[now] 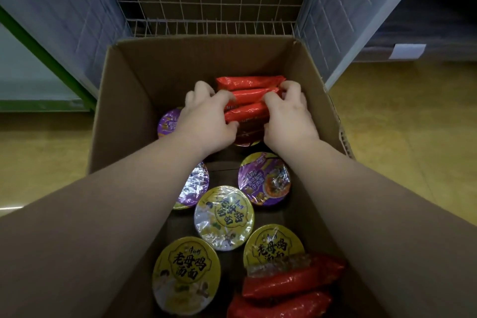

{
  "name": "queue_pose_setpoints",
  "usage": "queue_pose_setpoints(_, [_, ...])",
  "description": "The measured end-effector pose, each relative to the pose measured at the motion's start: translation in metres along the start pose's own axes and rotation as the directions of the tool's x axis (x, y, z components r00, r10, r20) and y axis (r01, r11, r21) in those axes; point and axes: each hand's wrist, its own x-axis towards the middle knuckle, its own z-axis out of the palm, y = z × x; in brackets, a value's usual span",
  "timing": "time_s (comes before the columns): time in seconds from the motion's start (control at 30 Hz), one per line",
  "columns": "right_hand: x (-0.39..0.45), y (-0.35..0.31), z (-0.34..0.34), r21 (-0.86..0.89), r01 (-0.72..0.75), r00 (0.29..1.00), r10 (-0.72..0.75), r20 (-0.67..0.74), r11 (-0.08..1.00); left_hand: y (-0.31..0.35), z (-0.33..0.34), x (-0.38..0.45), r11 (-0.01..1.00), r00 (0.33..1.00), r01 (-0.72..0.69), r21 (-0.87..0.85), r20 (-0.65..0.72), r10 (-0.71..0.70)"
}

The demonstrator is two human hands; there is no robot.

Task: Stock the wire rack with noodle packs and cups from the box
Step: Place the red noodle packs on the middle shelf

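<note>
Deep inside the open cardboard box (134, 80), at its far end, both hands close on a stack of red noodle packs (247, 97) — the left hand (206, 119) has its fingers curled over the stack's left ends, and the right hand (289, 116) curls its fingers over the right ends, thumbs toward the near side. The packs lie flat, one on another, their long sides running across the box. Just left of the left wrist a purple-lidded cup (169, 122) shows partly, and another purple cup (264, 178) stands below the right wrist, with a third (195, 186) half hidden under the left forearm. Nearer the camera stand three yellow-lidded cups (224, 217), close together, and two more red packs (291, 281) lie at the near right corner, one overlapping a yellow lid. Beyond the box's far wall stands the wire rack (214, 2) — its grid back and low front rail visible — on a yellowish floor (413, 116).
</note>
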Motion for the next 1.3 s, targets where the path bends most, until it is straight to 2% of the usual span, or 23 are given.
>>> queue_pose_setpoints(0.1, [-0.001,0.002,0.004,-0.097,0.054,0.996,-0.06,-0.059,0.994,0.0,0.011,-0.001,0.995,0.995,-0.057,0.076,0.086,0.051])
queue_pose_setpoints(0.2, [-0.002,0.003,0.003,-0.186,0.137,0.979,-0.162,-0.124,0.973,-0.003,0.015,-0.002,0.982,0.992,-0.095,0.164,0.097,0.08])
queue_pose_setpoints(0.33, [-0.007,0.004,-0.002,-0.25,0.206,0.965,-0.238,-0.109,0.946,-0.003,0.013,-0.005,0.962,0.991,-0.121,0.243,0.087,0.103])
queue_pose_setpoints(0.43, [-0.015,0.0,-0.004,-0.303,0.274,0.945,-0.314,-0.092,0.913,0.0,0.014,-0.016,0.922,0.977,-0.213,0.322,0.083,0.196])
queue_pose_setpoints(0.5, [-0.022,-0.004,-0.003,-0.285,0.32,0.932,-0.353,-0.075,0.904,0.001,0.016,-0.022,0.907,0.97,-0.245,0.344,0.097,0.225])
queue_pose_setpoints(0.63, [-0.041,-0.015,0.003,-0.234,0.438,0.889,-0.457,-0.03,0.868,0.004,0.011,-0.031,0.933,0.975,-0.211,0.292,0.133,0.178])
queue_pose_setpoints(0.77, [-0.059,-0.022,0.017,-0.14,0.536,0.841,-0.542,0.001,0.832,-0.004,0.004,-0.036,0.887,0.953,-0.276,0.37,0.227,0.201])
queue_pose_setpoints(0.83, [-0.064,-0.024,0.017,0.072,0.499,0.864,-0.502,0.04,0.864,-0.013,0.004,-0.041,0.873,0.939,-0.316,0.371,0.252,0.233])
queue_pose_setpoints(0.9, [-0.065,-0.027,0.013,0.386,0.333,0.916,-0.392,0.083,0.86,-0.024,0.003,-0.047,0.871,0.908,-0.385,0.305,0.292,0.299])
queue_pose_setpoints(0.97, [-0.06,-0.025,0.011,0.575,0.142,0.96,-0.254,0.117,0.805,-0.032,-0.004,-0.052,0.838,0.859,-0.491,0.239,0.295,0.419])
queue_pose_setpoints(1.07, [-0.05,-0.018,0.008,0.631,0.001,0.977,-0.137,0.166,0.776,-0.04,-0.015,-0.052,0.654,0.725,-0.689,0.312,0.276,0.632])
queue_pose_setpoints(1.13, [-0.045,-0.012,0.004,0.662,-0.049,0.976,-0.105,0.19,0.748,-0.036,-0.027,-0.053,0.524,0.651,-0.747,0.409,0.288,0.703])
queue_pose_setpoints(1.23, [-0.038,-0.009,-0.004,0.774,-0.11,0.958,-0.14,0.249,0.623,-0.031,-0.042,-0.057,0.472,0.616,-0.74,0.48,0.201,0.762])
queue_pose_setpoints(1.3, [-0.035,-0.008,-0.007,0.796,-0.089,0.936,-0.222,0.272,0.599,-0.033,-0.044,-0.058,0.466,0.596,-0.735,0.493,0.142,0.79])
